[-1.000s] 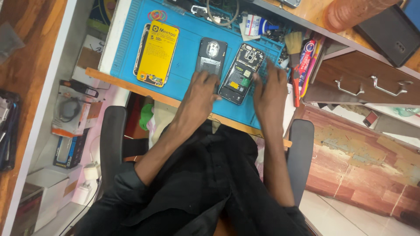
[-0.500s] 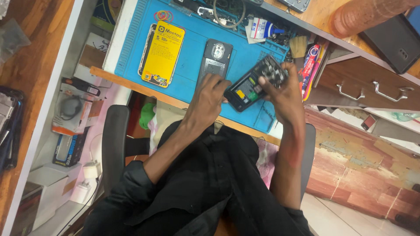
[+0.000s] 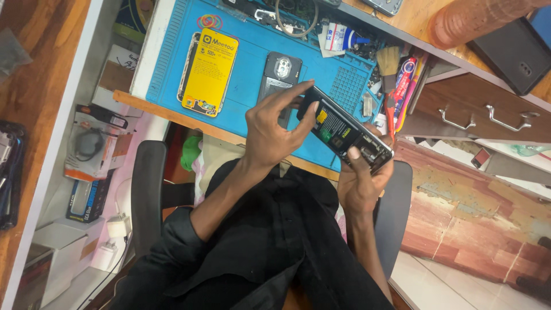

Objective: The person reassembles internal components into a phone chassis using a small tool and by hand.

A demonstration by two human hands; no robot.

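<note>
Black opened phone (image 3: 346, 131) sits gripped in your right hand (image 3: 360, 182). Your left hand (image 3: 274, 127) pinches its upper end, above the blue mat (image 3: 252, 69).

I have the opened phone (image 3: 346, 131) lifted off the blue mat, held tilted with its long axis running from upper left down to lower right. Its back is off, so the dark inside faces up at me: a black slab fills most of the body, with a small yellow label and a green patch near the upper end (too small to make out more), and bare metal parts and a frame edge at the lower end. The lower end sits in my right hand (image 3: 360, 183), thumb on top; my left hand (image 3: 271, 131) pinches the upper end with its fingertips.
</note>
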